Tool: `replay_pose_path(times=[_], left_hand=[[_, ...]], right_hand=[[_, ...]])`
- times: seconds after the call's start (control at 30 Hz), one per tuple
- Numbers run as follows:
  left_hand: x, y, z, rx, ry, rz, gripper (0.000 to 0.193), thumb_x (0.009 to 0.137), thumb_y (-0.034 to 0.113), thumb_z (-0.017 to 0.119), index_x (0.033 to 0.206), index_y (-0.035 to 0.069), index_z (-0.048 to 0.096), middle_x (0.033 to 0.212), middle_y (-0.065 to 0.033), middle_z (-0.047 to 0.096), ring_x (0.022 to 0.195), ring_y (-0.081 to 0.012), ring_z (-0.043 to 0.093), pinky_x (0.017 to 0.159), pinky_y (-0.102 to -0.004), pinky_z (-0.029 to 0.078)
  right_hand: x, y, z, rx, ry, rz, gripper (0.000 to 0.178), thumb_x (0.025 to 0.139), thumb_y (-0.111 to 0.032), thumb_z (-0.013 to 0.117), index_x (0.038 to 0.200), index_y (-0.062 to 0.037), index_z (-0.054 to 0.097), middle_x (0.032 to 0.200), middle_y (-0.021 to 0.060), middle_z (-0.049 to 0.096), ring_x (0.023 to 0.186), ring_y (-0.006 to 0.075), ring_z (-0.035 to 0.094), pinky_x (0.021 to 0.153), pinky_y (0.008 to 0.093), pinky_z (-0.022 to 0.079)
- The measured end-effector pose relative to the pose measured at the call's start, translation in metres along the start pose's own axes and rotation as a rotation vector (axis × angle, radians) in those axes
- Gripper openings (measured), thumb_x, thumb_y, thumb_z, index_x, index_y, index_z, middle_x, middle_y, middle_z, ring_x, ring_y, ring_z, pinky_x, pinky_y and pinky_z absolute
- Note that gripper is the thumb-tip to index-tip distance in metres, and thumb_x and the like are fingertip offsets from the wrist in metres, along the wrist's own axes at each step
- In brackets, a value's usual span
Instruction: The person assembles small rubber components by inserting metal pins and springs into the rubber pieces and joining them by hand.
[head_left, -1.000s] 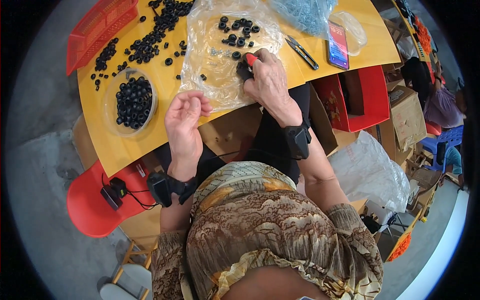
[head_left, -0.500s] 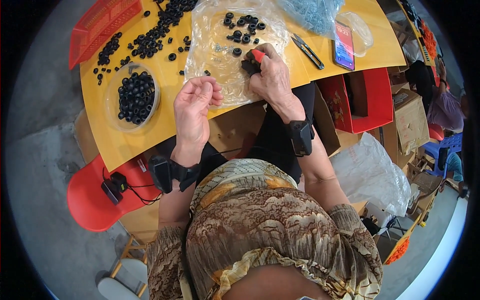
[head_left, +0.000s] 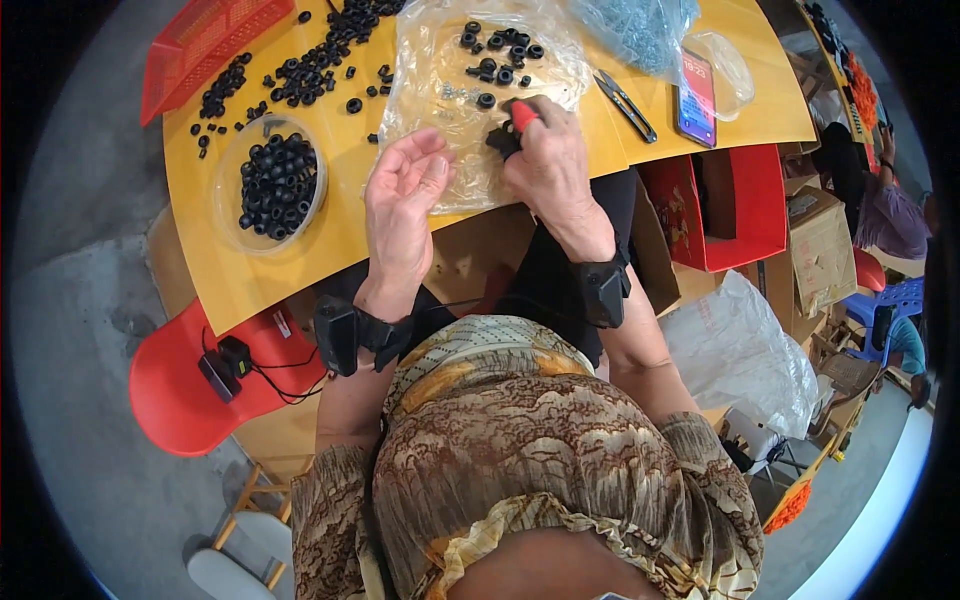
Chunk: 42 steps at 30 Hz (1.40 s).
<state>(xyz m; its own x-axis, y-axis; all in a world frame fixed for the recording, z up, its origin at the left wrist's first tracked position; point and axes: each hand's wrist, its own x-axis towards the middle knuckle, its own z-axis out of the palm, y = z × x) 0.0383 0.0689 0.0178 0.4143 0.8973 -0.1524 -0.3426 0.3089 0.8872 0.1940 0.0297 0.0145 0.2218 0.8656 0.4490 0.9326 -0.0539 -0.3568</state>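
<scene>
My left hand [head_left: 405, 205] is raised over the near left edge of a clear plastic sheet [head_left: 455, 165], palm turned inward, its fingers loosely curled and apart with nothing visible in them. My right hand [head_left: 552, 165] bends down over the same sheet, fingers drawn together. A red cover [head_left: 523, 116] sits on one of its fingers, and something black [head_left: 503, 140] shows at its fingertips; whether that is a finger cover or a held part is unclear. Just beyond, several small black round parts [head_left: 487, 68] lie on the plastic, with tiny clear pieces [head_left: 455, 93] beside them.
A round clear tub [head_left: 225, 225] full of black parts stands left on the yellow table [head_left: 345, 225]. More loose black parts [head_left: 310, 75] spread behind it, near a red basket [head_left: 190, 55]. Right are thread snips [head_left: 627, 108], a phone [head_left: 697, 100] and a bluish plastic bag [head_left: 640, 30].
My left hand has loosened, its fingers spreading from a closed pinch. My right hand has stayed over the sheet, its fingers shifting slightly. The whole view has moved a little.
</scene>
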Motion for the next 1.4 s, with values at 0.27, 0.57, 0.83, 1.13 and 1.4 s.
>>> replay_pose_path(times=[0.27, 0.57, 0.83, 1.13, 1.4], left_hand=[[-0.006, -0.001, -0.012, -0.494, -0.214, -0.281, 0.025, 0.089, 0.021, 0.049, 0.104, 0.001, 0.054, 0.094, -0.0042, 0.058, 0.082, -0.0132, 0.056, 0.072, -0.028, 0.047], [-0.017, -0.004, -0.034, -0.475, -0.053, -0.271, 0.023, 0.087, 0.02, 0.054, 0.098, 0.0, 0.054, 0.083, -0.007, 0.058, 0.076, -0.0162, 0.055, 0.069, -0.0275, 0.045], [-0.025, 0.0, -0.028, -0.556, -0.136, -0.241, 0.026, 0.085, 0.023, 0.056, 0.098, 0.001, 0.051, 0.081, -0.0082, 0.055, 0.072, -0.0176, 0.053, 0.066, -0.0283, 0.044], [-0.027, 0.0, -0.029, -0.587, -0.302, -0.127, 0.034, 0.078, 0.025, 0.065, 0.099, 0.003, 0.051, 0.084, -0.0098, 0.056, 0.075, -0.0189, 0.054, 0.067, -0.03, 0.045], [-0.036, 0.012, -0.024, -0.543, -0.375, -0.098, 0.033, 0.079, 0.021, 0.064, 0.1, -0.001, 0.053, 0.087, -0.0123, 0.058, 0.077, -0.0192, 0.057, 0.069, -0.0302, 0.047]], right_hand=[[0.004, -0.031, -0.01, 0.472, 0.039, -0.302, 0.028, 0.05, 0.002, 0.06, 0.077, -0.0053, 0.059, 0.079, 0.0041, 0.058, 0.077, 0.022, 0.054, 0.066, 0.0324, 0.038], [0.017, -0.02, 0.005, 0.819, -0.232, 0.088, 0.027, 0.059, 0.003, 0.06, 0.086, 0.0001, 0.059, 0.089, 0.0128, 0.058, 0.076, 0.0302, 0.059, 0.061, 0.0352, 0.049], [0.03, -0.016, 0.039, -0.02, -0.088, -0.173, 0.014, 0.064, -0.003, 0.057, 0.078, -0.0023, 0.059, 0.078, 0.0118, 0.053, 0.07, 0.0285, 0.058, 0.059, 0.0357, 0.047], [0.03, -0.012, 0.022, 0.477, 0.116, 0.01, 0.021, 0.062, 0.008, 0.053, 0.08, -0.0014, 0.058, 0.072, 0.0135, 0.058, 0.062, 0.0303, 0.058, 0.058, 0.0325, 0.047], [-0.012, -0.033, -0.031, 1.156, -0.112, 0.498, 0.012, 0.079, -0.001, 0.059, 0.09, -0.0012, 0.06, 0.084, 0.0062, 0.06, 0.074, 0.0114, 0.056, 0.066, 0.0224, 0.043]])
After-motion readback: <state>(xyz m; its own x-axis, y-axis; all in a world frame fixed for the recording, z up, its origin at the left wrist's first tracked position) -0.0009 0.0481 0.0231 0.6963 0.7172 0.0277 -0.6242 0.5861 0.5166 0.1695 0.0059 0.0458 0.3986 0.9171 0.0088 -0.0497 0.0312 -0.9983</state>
